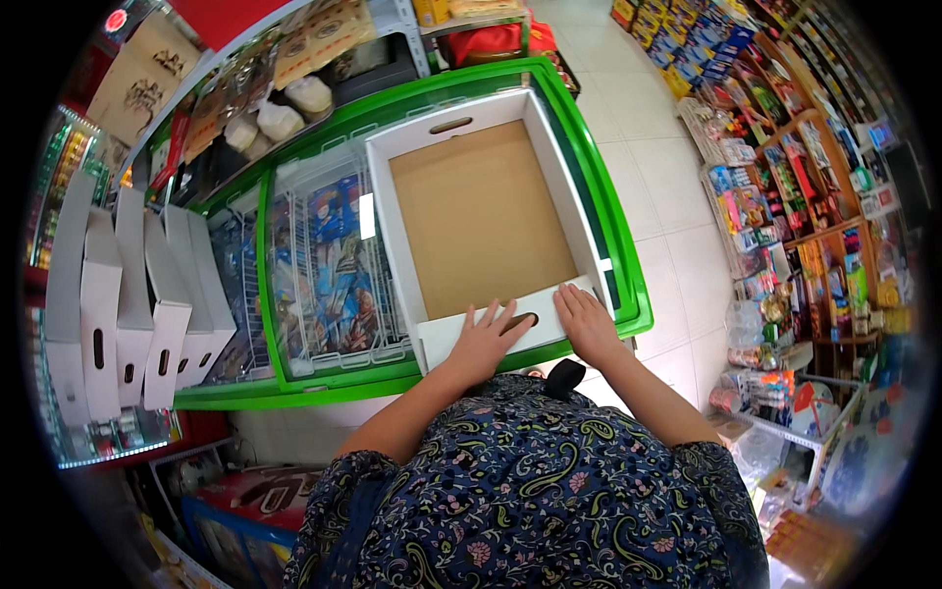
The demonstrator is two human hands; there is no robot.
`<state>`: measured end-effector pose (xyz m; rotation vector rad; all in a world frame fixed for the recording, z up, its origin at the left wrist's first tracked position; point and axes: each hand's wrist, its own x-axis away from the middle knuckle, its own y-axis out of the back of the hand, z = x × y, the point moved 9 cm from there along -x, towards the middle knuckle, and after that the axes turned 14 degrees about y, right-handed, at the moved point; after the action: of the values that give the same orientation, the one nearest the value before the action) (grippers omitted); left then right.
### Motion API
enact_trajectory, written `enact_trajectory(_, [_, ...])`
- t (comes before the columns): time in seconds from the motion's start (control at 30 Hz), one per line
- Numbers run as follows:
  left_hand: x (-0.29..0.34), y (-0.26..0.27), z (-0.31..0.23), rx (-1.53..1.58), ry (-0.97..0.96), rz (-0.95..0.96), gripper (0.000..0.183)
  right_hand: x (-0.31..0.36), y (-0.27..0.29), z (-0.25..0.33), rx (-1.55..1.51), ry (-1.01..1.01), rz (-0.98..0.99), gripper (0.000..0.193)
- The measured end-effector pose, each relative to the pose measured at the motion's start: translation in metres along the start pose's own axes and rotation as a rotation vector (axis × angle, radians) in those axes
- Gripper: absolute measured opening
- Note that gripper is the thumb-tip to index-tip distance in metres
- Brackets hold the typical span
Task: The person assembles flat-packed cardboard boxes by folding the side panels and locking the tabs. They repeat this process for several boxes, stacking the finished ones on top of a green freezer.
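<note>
A shallow white cardboard box (545, 147) with a plain brown inside lies open on the glass top of a green-rimmed chest freezer (628, 294). My left hand (481, 342) rests on the box's near wall, fingers stretched and spread beside the oval handle hole. At the near right corner my right hand (589, 322) lies over the same wall with its fingers extended. Nothing is held in either palm that I can see. The near wall leans outward a little under both hands. Inside the box there are no goods.
Several white boxes (103, 304) with handle slots stand upright at the freezer's left end. Wrapped packets (343, 265) lie in wire baskets under the glass. Behind are a shelf with paper bags (319, 44) and white bundles. Stocked shelves (785, 196) line the right, past a tiled aisle (638, 187).
</note>
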<state>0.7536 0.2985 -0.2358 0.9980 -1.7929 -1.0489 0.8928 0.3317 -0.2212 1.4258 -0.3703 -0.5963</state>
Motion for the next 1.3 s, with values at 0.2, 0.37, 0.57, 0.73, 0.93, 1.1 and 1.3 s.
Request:
enact_trajectory(0.2, [-0.007,-0.032,0.001,0.415,-0.114,0.654,0.083,0.000,-0.082,-0.023,-0.202,-0.022,0.643,0.017])
enact_trajectory(0.37, [-0.002,-0.033,0.017,0.338,0.038,0.396,0.058,-0.003,-0.076,-0.022,-0.212,-0.042,0.654,0.020])
enact_trajectory(0.57, [0.031,-0.040,0.059,0.001,0.359,0.131,0.019,-0.007,-0.077,-0.018,-0.254,0.037,0.692,0.022])
enact_trajectory(0.73, [0.021,-0.063,0.067,0.002,0.239,0.183,0.016,-0.005,-0.113,-0.024,-0.265,0.100,0.886,0.035])
enact_trajectory(0.93, [0.013,-0.057,0.065,0.091,0.241,0.349,0.024,-0.006,-0.101,-0.026,-0.390,0.095,0.772,0.042])
enact_trajectory(1.1, [-0.005,-0.082,0.063,0.072,0.026,0.422,0.041,-0.011,-0.078,-0.023,-0.447,0.060,0.687,0.046])
enact_trajectory(1.3, [0.078,0.038,0.071,0.329,0.332,-0.483,0.075,0.032,0.025,-0.066,-0.779,-0.365,-0.407,0.052])
